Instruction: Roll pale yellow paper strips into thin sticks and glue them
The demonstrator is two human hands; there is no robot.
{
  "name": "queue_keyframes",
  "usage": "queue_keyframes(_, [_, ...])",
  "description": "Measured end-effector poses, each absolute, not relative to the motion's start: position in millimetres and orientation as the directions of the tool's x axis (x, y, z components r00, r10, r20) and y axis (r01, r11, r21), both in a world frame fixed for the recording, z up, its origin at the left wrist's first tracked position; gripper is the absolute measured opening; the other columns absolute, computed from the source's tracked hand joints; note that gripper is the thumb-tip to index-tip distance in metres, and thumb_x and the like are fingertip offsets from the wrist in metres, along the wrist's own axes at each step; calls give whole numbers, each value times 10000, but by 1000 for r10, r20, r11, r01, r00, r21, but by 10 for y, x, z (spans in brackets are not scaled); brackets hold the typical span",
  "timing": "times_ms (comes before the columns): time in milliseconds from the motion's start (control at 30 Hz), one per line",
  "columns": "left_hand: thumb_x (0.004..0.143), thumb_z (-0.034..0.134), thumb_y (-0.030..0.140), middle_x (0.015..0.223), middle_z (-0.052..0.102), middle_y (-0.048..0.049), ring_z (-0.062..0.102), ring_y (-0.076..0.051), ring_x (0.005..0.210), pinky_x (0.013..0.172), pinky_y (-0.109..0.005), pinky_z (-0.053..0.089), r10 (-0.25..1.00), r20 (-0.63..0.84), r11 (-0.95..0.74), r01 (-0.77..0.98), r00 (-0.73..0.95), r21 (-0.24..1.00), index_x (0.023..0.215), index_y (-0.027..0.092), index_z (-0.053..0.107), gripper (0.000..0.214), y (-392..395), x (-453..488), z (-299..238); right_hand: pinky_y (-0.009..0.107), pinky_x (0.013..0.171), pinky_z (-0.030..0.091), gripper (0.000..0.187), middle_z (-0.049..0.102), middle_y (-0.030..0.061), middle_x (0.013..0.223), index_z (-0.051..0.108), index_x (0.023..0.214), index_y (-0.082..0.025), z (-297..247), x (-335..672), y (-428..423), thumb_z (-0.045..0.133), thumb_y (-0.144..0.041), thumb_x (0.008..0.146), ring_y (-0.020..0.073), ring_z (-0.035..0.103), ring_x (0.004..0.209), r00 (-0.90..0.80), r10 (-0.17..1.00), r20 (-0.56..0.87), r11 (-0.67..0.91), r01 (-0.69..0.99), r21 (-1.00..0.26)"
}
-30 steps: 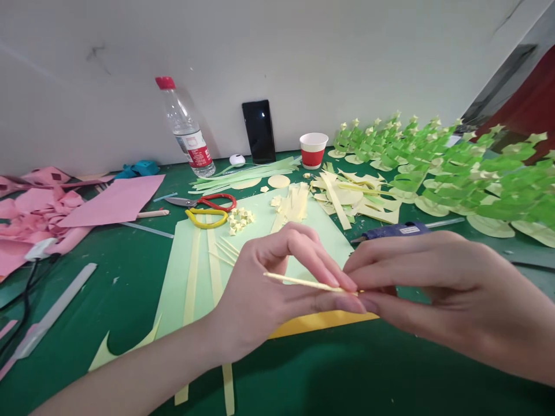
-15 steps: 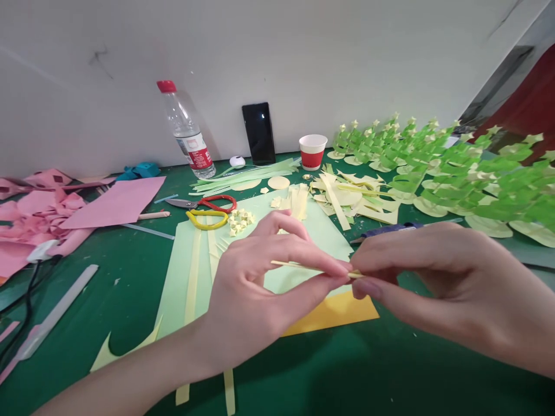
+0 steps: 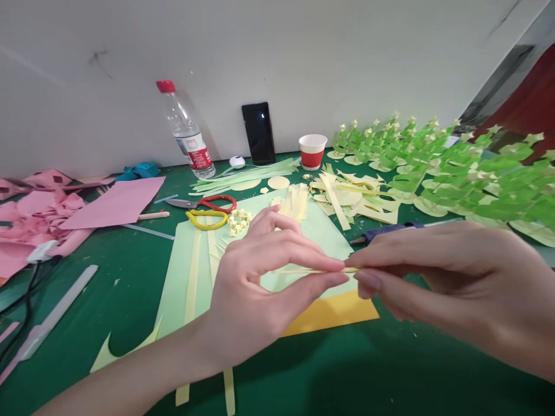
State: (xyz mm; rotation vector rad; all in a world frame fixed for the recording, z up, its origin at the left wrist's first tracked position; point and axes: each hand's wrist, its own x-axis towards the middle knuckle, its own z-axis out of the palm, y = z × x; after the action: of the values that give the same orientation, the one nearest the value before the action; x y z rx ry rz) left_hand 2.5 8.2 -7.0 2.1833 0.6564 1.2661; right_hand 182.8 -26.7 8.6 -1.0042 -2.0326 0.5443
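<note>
A thin pale-yellow paper strip (image 3: pixel 299 271) is seen nearly edge-on between my hands. My left hand (image 3: pixel 264 289) pinches it between thumb and forefinger, and a length of it trails left behind the thumb. Just to the right, my right hand (image 3: pixel 446 283) grips the strip's other end between thumb and fingertips. Both hands hover over a light green sheet (image 3: pixel 173 289) and a yellow-orange sheet (image 3: pixel 338 312). A small heap of folded paper stars (image 3: pixel 238 222) lies beyond my left hand, next to scissors (image 3: pixel 212 211) with red and yellow handles.
A glue gun (image 3: pixel 381 232) lies behind my right hand. Paper scraps (image 3: pixel 351 193), a paper cup (image 3: pixel 313 153), a phone (image 3: pixel 259 133) and a bottle (image 3: pixel 191 138) stand or lie farther back. Green paper plants (image 3: pixel 477 162) crowd the right; pink paper (image 3: pixel 117 202) covers the left.
The strip has turned flatter, now almost level between the hands. My right hand has shifted slightly, uncovering more of the glue gun; the left fingertips have parted slightly.
</note>
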Motion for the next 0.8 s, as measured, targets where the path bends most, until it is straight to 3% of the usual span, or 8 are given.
queue_keyframes(67, [725,735,53,669,730,15,592,-134,621,974,-454,379,635,634,-752,164,442,639,673,178,661,154,89,22,-81,24,401,387,184,622,-95,563,652,698,-185,85,1821,-277,578,-30,763,0,503,425,-350,805,479,593,465,-658])
queue_keyframes(200, [723,739,62,678,735,20,597,-147,651,962,-445,397,632,639,-761,196,439,618,682,189,663,153,87,22,-91,38,469,453,195,656,-87,594,674,697,-198,72,1809,-276,552,-68,777,13,551,452,-342,766,545,630,569,-528])
queue_keyframes(367, [711,767,151,769,729,31,615,-146,720,968,-389,407,678,546,-724,321,492,610,787,198,654,145,109,25,-49,101,416,471,284,667,-67,595,670,664,-218,65,1876,-257,495,-63,826,54,601,476,-342,692,636,683,595,-423])
queue_keyframes(467, [721,747,303,728,678,29,607,-162,719,736,-306,485,758,414,-626,385,503,678,764,201,629,162,138,15,11,151,392,473,262,654,-76,590,671,695,-248,67,1968,-248,532,-61,814,79,600,477,-323,697,641,678,590,-440])
queue_keyframes(533, [832,598,330,599,601,36,560,-141,620,610,-268,452,772,399,-598,351,495,721,614,203,564,255,147,1,49,178,413,487,239,659,-73,625,675,727,-261,73,2010,-237,546,-83,820,95,612,512,-305,729,612,647,599,-472])
queue_keyframes(633, [899,423,213,509,513,39,496,-112,543,589,-246,420,757,453,-616,282,471,736,525,201,486,379,141,-23,79,205,434,495,211,660,-66,644,679,728,-268,83,2025,-220,568,-116,821,107,611,533,-261,774,577,597,605,-527])
queue_keyframes(800, [862,475,157,552,577,45,518,-100,579,631,-195,443,779,455,-599,301,431,742,561,196,551,313,139,-40,92,236,386,450,224,633,-44,588,682,679,-263,85,2014,-206,557,-159,833,111,556,461,-239,795,557,565,625,-539])
